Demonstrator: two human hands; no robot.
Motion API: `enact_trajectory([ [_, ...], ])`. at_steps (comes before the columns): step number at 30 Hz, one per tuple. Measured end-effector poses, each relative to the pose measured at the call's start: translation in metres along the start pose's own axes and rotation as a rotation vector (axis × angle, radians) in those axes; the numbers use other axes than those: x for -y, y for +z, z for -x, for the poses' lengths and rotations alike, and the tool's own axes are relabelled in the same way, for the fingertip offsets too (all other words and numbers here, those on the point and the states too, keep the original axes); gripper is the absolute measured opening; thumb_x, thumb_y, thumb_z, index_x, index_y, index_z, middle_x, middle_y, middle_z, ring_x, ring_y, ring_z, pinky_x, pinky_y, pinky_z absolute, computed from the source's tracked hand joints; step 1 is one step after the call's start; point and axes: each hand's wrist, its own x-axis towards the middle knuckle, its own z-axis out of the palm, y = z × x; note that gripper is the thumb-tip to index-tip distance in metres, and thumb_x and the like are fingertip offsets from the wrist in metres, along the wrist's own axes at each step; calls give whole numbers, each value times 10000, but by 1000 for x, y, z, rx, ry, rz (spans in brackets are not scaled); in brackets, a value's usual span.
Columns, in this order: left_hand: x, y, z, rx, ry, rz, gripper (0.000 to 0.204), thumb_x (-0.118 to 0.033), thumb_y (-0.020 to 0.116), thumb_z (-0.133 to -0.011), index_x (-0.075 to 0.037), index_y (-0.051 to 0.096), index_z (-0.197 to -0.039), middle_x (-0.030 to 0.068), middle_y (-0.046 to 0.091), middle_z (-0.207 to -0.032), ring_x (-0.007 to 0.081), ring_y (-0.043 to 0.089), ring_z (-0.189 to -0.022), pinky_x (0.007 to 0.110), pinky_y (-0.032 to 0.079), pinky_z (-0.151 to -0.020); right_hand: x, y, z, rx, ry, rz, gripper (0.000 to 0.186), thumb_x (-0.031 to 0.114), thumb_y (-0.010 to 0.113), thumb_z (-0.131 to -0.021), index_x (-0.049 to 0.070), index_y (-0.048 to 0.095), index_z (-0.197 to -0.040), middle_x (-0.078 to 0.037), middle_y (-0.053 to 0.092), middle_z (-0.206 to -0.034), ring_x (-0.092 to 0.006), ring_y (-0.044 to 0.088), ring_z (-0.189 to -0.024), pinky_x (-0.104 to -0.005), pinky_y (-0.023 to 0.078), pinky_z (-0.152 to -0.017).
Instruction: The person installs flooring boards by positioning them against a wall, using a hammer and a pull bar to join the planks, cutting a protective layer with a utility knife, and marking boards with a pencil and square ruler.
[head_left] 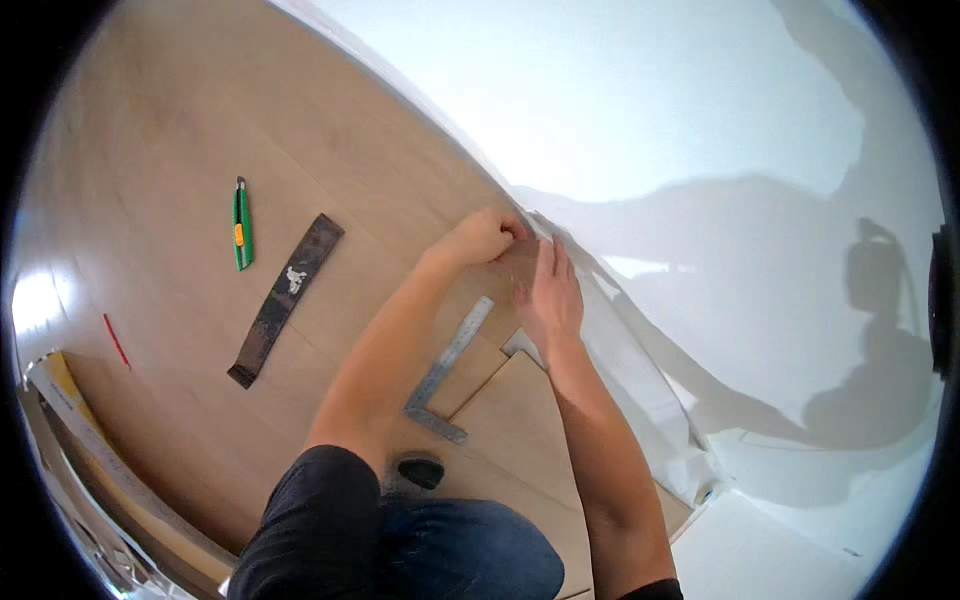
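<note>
Left hand (485, 237) curled, grip unclear, right hand (553, 292) flat, fingers extended, brown wood-look flooring (380, 180) under both, grey metal L-shaped square (440, 376) behind them

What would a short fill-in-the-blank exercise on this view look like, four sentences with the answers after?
1. In the picture, the slim green utility knife lies to the ____ of the dark, flat, worn bar.
2. The grey metal square is shaped like the letter ____.
3. The left hand and the right hand are near the foot of the white ____ bearing the person's shadow.
4. The thin, straight stick on the brown wood-look floor is coloured ____.

Missing words: left; L; wall; red.
</note>
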Motion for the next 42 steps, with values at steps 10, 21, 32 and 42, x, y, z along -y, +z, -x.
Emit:
enact_trajectory([
  [10,20,-9,-4,-588,509,-675,240,-279,743,-882,-197,745,-1108,-11,693,-1099,211,715,-960,369,613,-736,10,28,-41,-98,91,-48,537,184,624,-884,91,501,-1398,-225,635,-1215,-411,663,-1055,-503,570,-845],
  [21,20,-22,-15,-401,434,-704,185,-302,675,-941,-159,773,-1005,11,706,-1043,260,718,-891,406,596,-717,25,28,-56,219,171,-18,565,369,597,-953,86,496,-1432,-241,730,-1040,-446,711,-878,-539,569,-767],
  [32,13,-20,-16,-324,372,-712,171,-270,620,-945,-192,758,-1011,-15,696,-1116,243,706,-974,412,589,-773,5,68,-66,-176,125,-133,160,236,591,-979,121,670,-1058,-172,740,-884,-403,708,-772,-521,563,-692],
  [42,7,-14,-14,-432,479,-730,185,-282,659,-963,-151,740,-1067,39,733,-1016,268,719,-890,417,606,-748,-185,40,105,-120,58,113,311,70,666,-893,91,690,-1202,-137,741,-1116,-317,698,-1057,-439,550,-944],
])
